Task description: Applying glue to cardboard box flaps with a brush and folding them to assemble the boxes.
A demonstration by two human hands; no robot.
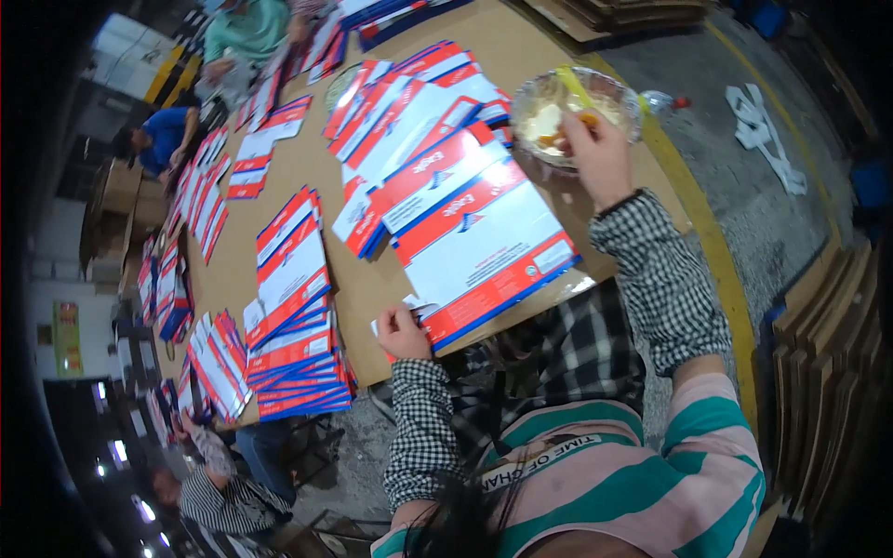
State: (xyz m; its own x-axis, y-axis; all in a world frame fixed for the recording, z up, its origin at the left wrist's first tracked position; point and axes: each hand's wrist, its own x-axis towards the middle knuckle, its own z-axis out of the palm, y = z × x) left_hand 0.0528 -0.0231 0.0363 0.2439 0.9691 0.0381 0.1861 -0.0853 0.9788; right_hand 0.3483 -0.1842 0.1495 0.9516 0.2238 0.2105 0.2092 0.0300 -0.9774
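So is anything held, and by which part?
Left hand seems to pinch the carton by its lower-left corner; whether right hand, over the bowl, holds anything is unclear.

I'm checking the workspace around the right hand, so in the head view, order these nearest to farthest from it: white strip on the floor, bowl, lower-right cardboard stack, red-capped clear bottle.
1. Bowl: partly covered by the right hand.
2. Red-capped clear bottle: just right of the bowl.
3. White strip: on the floor, farther right.
4. Cardboard stack: lower right.

Brown table [364,299], flat cartons [484,232], round bowl [629,104]
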